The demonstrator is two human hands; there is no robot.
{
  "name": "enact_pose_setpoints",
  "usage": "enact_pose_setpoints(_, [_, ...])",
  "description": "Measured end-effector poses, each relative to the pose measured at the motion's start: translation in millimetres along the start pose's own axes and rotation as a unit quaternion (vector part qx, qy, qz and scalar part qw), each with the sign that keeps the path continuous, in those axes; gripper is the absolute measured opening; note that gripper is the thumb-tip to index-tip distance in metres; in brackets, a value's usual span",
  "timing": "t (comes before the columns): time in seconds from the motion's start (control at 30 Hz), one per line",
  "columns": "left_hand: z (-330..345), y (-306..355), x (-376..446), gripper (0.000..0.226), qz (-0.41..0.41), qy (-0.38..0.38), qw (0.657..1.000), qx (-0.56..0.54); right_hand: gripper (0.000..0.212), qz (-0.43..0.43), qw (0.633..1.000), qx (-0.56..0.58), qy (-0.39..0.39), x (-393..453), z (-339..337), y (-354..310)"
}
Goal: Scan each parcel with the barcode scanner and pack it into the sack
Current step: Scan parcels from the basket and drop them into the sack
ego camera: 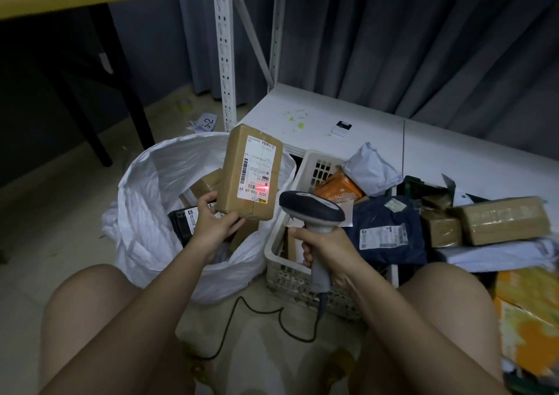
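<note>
Mid-scan. Left hand point(213, 222) gripping the lower end of a tall brown cardboard parcel point(251, 172), fingers curled round its bottom corner, holding it upright above the open mouth of the white woven plastic sack point(145, 213). Right hand point(326, 249) wrapped tight round the grey handle of the dark-headed corded barcode scanner point(313, 213), head aimed at the box. Red scan line glowing across the lower part of the white shipping label point(257, 167), just beside the small barcode there (whether the read has registered cannot be told). Already in the sack: a black parcel and at least one more brown box. To the right, a white slotted plastic crate point(302, 267), with an orange packet, a grey mailer and a navy blue poly bag point(384, 231) piled in and around it, and more brown boxes further right, all waiting.

Step in hand, judged: scanning this box, packing not yet done. Next move likely calls for little: loosening the left grip to lower the box into the sack directly beneath, then reaching across to the crate for another parcel, scanner kept ready in the right.
</note>
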State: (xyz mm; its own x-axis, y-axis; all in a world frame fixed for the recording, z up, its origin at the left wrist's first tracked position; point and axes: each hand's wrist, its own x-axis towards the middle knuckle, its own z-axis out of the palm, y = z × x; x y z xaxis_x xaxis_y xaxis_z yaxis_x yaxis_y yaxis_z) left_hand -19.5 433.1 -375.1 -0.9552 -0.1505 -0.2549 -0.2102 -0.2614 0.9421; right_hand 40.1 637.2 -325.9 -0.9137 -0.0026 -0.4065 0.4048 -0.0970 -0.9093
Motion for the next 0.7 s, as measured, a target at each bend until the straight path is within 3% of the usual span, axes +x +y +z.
enact_pose_setpoints(0.3, [-9, -6, 6, 0.058, 0.012, 0.008, 1.000, 0.022, 0.020, 0.011, 1.000, -0.005, -0.011, 10, -1, 2])
enact_pose_setpoints(0.43, [-25, -7, 16, 0.054, 0.046, 0.067, 0.994, 0.073, 0.014, 0.009, 1.000, 0.010, -0.007, 26, 1, -1])
enact_pose_setpoints(0.6, [-67, 0, 45, 0.061, 0.097, 0.174, 0.949, 0.244, 0.017, 0.025, 0.999, 0.021, 0.037, 58, 3, -1])
enact_pose_setpoints(0.7, [-79, 7, 61, 0.059, 0.138, 0.202, 0.928, 0.282, 0.016, 0.043, 0.997, 0.030, 0.049, 75, 7, 1])
